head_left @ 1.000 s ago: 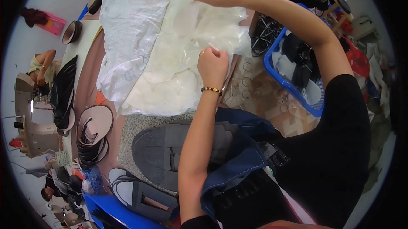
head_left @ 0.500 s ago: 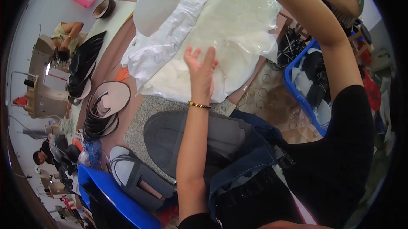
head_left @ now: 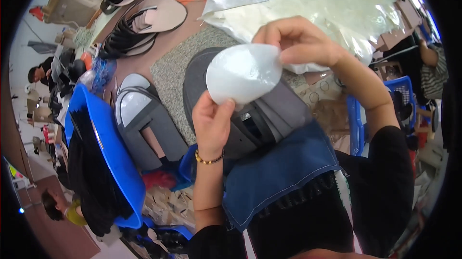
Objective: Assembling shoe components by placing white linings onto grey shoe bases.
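Between my two hands is a shiny white rounded sheet piece point(head_left: 244, 72). My left hand point(head_left: 214, 119) pinches its lower edge, and my right hand point(head_left: 301, 42) grips its upper right corner. Beneath it lies a stack of dark grey cut pieces with rounded ends point(head_left: 284, 107), resting on a speckled grey slab point(head_left: 175, 62). Left of the slab is another group of grey pieces point(head_left: 149, 129), topped by pale rounded ones like the piece I hold. A dark blue cloth point(head_left: 279, 172) covers my lap.
Crumpled white and cream sheeting point(head_left: 327, 6) spreads across the far table. Black strips and pale oval pieces point(head_left: 159, 16) lie at the far left. A blue tub point(head_left: 103, 148) full of black material stands at my left. Another blue basket point(head_left: 355, 124) is at right. Other people work nearby.
My right hand has come down from the far sheeting with the white piece. My left hand has drawn back and now pinches its edge. The view has shifted toward the near left.
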Available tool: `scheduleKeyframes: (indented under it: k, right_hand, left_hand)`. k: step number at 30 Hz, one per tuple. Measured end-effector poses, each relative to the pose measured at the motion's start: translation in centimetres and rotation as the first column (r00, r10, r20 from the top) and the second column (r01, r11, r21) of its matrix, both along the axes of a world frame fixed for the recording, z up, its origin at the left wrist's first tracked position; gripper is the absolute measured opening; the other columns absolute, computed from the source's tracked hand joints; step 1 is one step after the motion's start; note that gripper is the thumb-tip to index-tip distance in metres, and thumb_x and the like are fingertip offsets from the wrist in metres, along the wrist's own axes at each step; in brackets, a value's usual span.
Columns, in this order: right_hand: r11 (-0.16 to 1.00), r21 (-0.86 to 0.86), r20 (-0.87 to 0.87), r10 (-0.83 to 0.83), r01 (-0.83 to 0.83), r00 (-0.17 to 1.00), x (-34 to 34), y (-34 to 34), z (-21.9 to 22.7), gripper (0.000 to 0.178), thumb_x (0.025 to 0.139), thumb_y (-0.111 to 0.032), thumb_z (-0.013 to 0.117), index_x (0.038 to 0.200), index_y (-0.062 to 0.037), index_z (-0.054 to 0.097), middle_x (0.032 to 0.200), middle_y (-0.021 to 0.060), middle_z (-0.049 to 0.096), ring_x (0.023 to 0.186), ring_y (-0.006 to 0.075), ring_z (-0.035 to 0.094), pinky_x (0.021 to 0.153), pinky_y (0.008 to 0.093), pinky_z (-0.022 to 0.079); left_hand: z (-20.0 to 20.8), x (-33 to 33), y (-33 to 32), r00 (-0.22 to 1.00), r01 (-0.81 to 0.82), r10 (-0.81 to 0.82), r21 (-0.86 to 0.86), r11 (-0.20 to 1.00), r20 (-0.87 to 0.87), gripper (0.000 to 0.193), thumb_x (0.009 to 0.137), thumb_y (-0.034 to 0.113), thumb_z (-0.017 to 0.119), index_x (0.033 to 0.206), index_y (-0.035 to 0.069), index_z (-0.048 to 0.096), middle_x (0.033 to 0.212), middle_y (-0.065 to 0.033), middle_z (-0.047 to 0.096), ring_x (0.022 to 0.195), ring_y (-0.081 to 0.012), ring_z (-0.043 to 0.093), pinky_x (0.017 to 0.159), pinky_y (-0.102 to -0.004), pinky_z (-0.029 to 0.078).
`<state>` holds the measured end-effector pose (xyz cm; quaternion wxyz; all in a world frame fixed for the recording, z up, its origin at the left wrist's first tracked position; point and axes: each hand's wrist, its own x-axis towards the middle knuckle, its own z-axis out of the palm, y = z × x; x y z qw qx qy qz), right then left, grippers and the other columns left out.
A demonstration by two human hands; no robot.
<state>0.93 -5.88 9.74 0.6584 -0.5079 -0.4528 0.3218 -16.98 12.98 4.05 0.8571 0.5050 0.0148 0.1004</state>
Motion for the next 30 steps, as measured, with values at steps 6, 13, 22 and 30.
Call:
scheduleKeyframes:
  k: [6,13,22,30]
  right_hand:
    - [0.826,-0.512,-0.005,-0.279,0.237,0.96,-2.5,3.4,-3.6,0.026,0.082,-0.017,0.074,0.074,-0.0034,0.053,0.075,0.0034,0.062,0.063,0.0069,0.058,0.056,0.0227,0.045]
    - [0.793,-0.471,0.139,-0.365,0.386,0.92,-1.2,7.5,-6.8,0.023,0.086,-0.013,0.071,0.075,-0.0035,0.054,0.071,-0.0004,0.06,0.061,0.0037,0.056,0.053,0.0201,0.043]
    - [0.854,-0.275,0.238,-0.384,0.441,0.892,-1.3,8.3,-9.7,0.013,0.089,-0.008,0.065,0.097,0.0023,0.067,0.087,0.0058,0.067,0.078,0.0102,0.061,0.069,0.0242,0.048]
    - [0.863,-0.256,0.337,-0.342,0.435,0.877,-1.0,9.0,-9.4,0.018,0.088,-0.014,0.064,0.099,-0.0001,0.07,0.096,0.0152,0.07,0.086,0.0265,0.067,0.078,0.0331,0.052]
  left_hand:
    - [0.3,-1.8,1.4,0.907,-0.137,0.282,0.416,0.899,-0.312,0.024,0.095,0.006,0.057,0.117,-0.002,0.054,0.089,-0.0039,0.065,0.077,-0.0107,0.062,0.073,-0.0279,0.053]
    - [-0.7,1.2,4.4,0.809,-0.249,0.576,0.82,0.515,-0.116,0.022,0.092,0.01,0.061,0.11,-0.002,0.055,0.073,-0.0028,0.055,0.06,-0.008,0.049,0.056,-0.024,0.042]
    - [-3.1,1.3,4.5,0.839,-0.273,0.537,0.79,0.548,-0.083,0.019,0.091,0.01,0.062,0.105,-0.003,0.057,0.07,-0.003,0.054,0.06,-0.0086,0.047,0.055,-0.0246,0.039]
    - [-2.3,1.1,4.5,0.789,-0.269,0.562,0.682,0.68,-0.249,0.014,0.093,0.009,0.06,0.103,-0.001,0.059,0.066,-0.0008,0.056,0.05,-0.0046,0.048,0.046,-0.0212,0.037]
